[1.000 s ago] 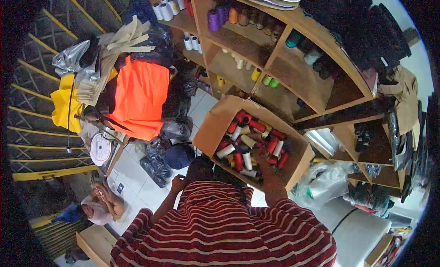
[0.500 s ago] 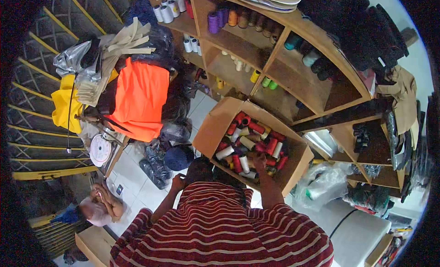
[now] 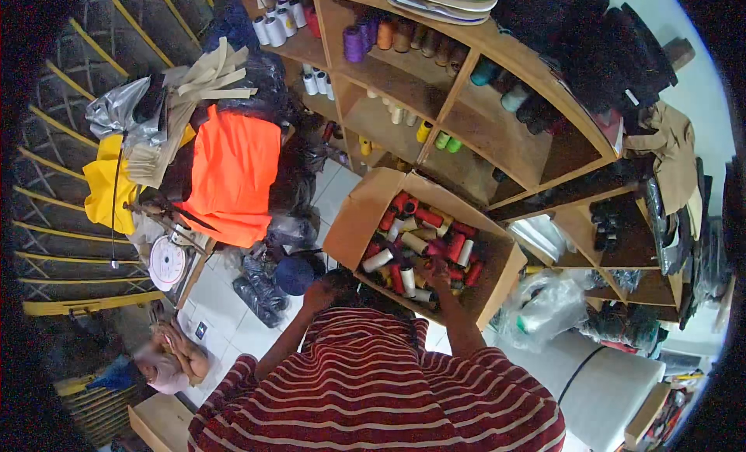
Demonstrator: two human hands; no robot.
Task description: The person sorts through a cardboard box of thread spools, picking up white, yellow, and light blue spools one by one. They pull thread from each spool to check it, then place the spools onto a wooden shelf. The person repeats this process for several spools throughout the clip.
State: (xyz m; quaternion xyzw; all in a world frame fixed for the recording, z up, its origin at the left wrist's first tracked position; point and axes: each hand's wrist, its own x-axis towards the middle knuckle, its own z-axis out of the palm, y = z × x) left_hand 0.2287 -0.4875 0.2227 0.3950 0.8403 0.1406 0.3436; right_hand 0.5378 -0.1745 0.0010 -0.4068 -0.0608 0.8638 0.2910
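Observation:
In front of me stands an open cardboard box (image 3: 497,285), tilted in view and full of thread spools. The cones are mostly red, with white, cream and mustard ones among them. My right hand (image 3: 437,276) reaches over its near wall into the spools; whether the fingers grip one is too small to tell. My left hand (image 3: 317,297) is outside the box by its near left corner, against a dark shape (image 3: 339,283) that I cannot make out. Its fingers are hidden there. A white spool (image 3: 378,259) lies inside near the left wall.
Wooden shelves (image 3: 443,95) with purple, brown, green and white thread cones stand behind the box. Orange fabric (image 3: 233,172) covers a table at left. A dark blue round object (image 3: 295,275) and black plastic bundles lie on the floor. Clear plastic (image 3: 544,308) is at right. Another person (image 3: 175,355) sits lower left.
My left hand has moved up and right, closer to the dark shape by the box. The right hand stays among the spools, and the view has shifted slightly.

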